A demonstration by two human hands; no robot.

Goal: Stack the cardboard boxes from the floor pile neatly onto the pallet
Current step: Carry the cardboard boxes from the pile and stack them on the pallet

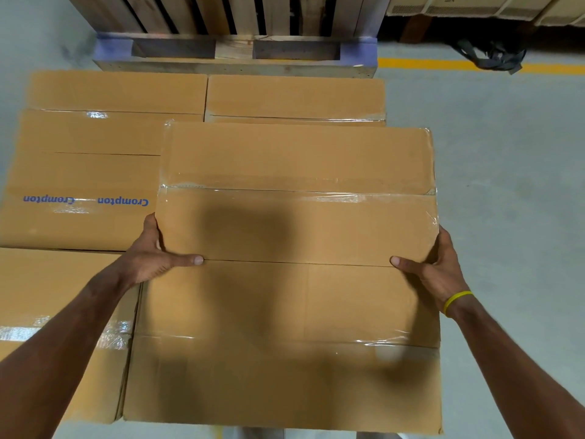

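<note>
The left hand [152, 255] and right hand [440, 264] are well apart, each clamped on one side of the box [297, 160]. The fingers wrap round its left and right edges, and the thumbs lie flat along its near top edge, pointing toward each other. A yellow wristband [457, 301] sits on the right wrist.

The box is level, its taped top seam running side to side, and its left edge overlaps the pile. Under the thumbs a second cardboard face [285, 359] runs toward the person. I cannot tell whether it is the front of the same box or another box beneath.

To the left lies the Crompton box [85, 185], with a near-left box [57, 312] beside the left forearm. Two far boxes [294, 96] lie side by side against the foot of the pallet [234, 55], all on the grey floor [506, 185].

The pallet stands just beyond the pile, and the part of its deck in view carries no box; its far end is cut off. A yellow line [443, 63] and a black strap [493, 55] lie on the floor to its right.

I judge the task to be at an early stage. One box is in hand and short of the pallet, and at least four more wait on the floor. The carry forward, the set-down and the squaring up are all left to do.
</note>
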